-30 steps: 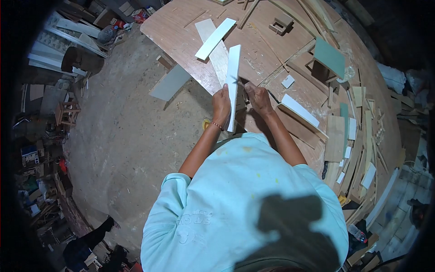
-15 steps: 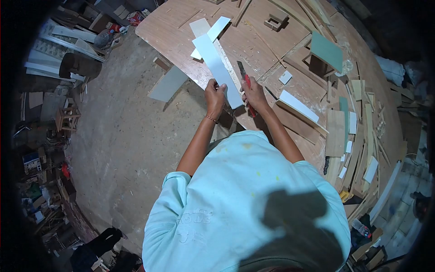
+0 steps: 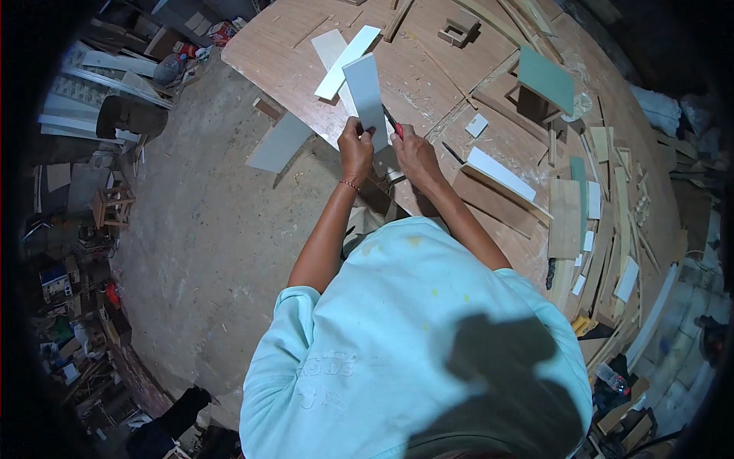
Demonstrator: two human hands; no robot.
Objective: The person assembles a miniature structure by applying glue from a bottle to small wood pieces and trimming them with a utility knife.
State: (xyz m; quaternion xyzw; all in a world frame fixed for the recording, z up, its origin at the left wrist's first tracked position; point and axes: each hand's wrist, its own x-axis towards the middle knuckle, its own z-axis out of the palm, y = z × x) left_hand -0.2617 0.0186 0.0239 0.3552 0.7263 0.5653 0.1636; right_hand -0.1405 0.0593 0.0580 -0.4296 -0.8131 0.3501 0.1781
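My left hand point(image 3: 355, 157) is closed around the lower left edge of a white-faced board strip point(image 3: 364, 88), held tilted up over the table's near edge. Close on its right side, my right hand point(image 3: 418, 159) grips a red-handled tool with a dark flat blade point(image 3: 398, 130). The blade lies along the strip's right edge and is partly hidden behind it. Just beyond, a narrower white strip point(image 3: 348, 63) lies crossed over a pale board point(image 3: 327, 47) on the table.
The wooden worktable point(image 3: 283, 46) carries shavings and scraps. To the right stand a white-topped board piece point(image 3: 501, 174), a green-topped wooden piece point(image 3: 547, 80) and many offcuts. A small wooden frame point(image 3: 459, 29) sits farther back. A grey panel point(image 3: 281, 143) juts out below the table's left edge.
The white strip has been turned more upright and its far end has shifted right. My right hand has moved up and left, bringing the red-handled tool against the strip's edge.
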